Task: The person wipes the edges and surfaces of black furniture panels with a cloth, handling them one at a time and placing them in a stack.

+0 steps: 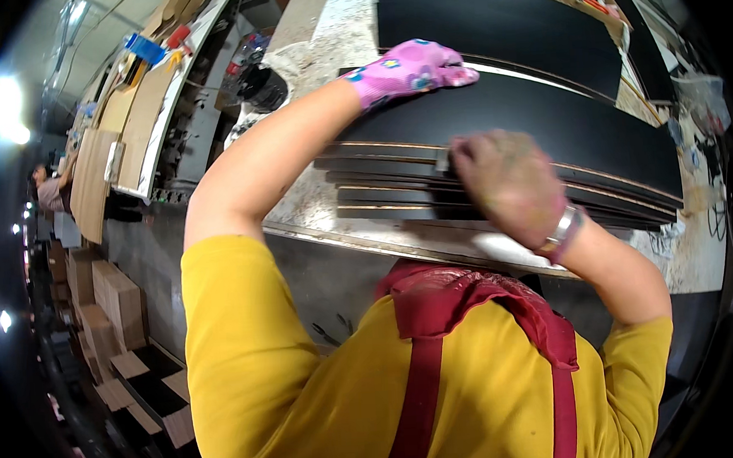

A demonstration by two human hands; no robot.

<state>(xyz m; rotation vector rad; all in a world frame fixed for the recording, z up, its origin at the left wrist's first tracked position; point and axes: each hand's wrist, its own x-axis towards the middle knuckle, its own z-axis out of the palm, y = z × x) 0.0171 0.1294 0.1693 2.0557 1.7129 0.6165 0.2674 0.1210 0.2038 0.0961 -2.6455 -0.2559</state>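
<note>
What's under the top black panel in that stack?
Under the top black panel lie more black panels, fanned so their pale edges show. The gloved left hand rests on top; the right hand covers part of the edges.

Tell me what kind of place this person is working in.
Probably a furniture or wood-panel workshop: a stack of long black laminated boards with pale wooden edges lies on a dusty workbench, and cut wooden panels lean at the left.

Workshop interior. Bright lamp [2,109] glares at upper left. Dusty, scuffed table [333,33]. Cardboard boxes [113,302] stacked on the grey floor [148,257] at left. Pale wooden boards [97,173] beyond.
</note>
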